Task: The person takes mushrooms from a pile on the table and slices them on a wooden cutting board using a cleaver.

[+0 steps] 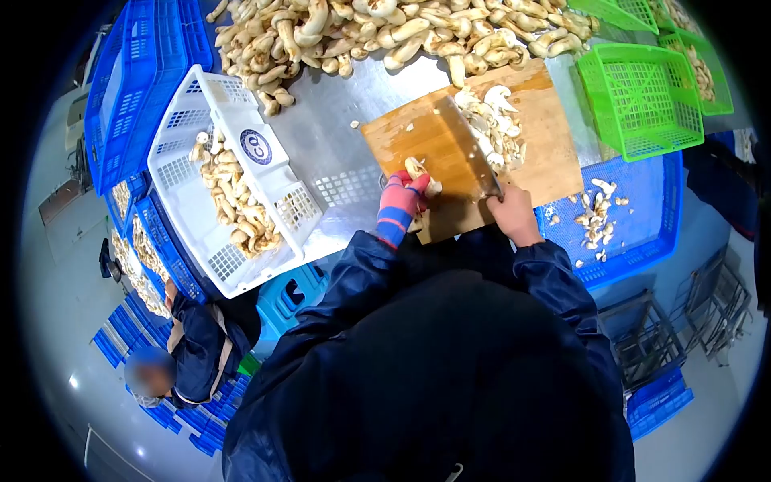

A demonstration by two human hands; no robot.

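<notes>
- The left hand (401, 199), in a striped glove, is grasping a mushroom (414, 168) with its fingers bent around it; the glove is hiding part of it.
- The mushroom is sitting over the near left part of the board (556, 145); whether it is pressing on the wood, one cannot tell.
- The right hand (516, 215), bare, is clenching the handle of a knife (487, 178), whose blade is slanting away over the board, apart from the mushroom.
- Slices (503, 124) are lying on the board just right of the blade.
- The mushroom is probably weighing little, feeling firm but giving under pressure; its edges are likely to chip, and any damp would be making it slippery.
- The thick middle is offering the surest hold, pinched lightly, fingertips curled clear of the blade.
- More mushrooms are lying beyond in a pile (361, 34) and, at left, in a white basket (241, 108); small pieces (597, 217) are resting in the blue tray (642, 189) at right.
</notes>
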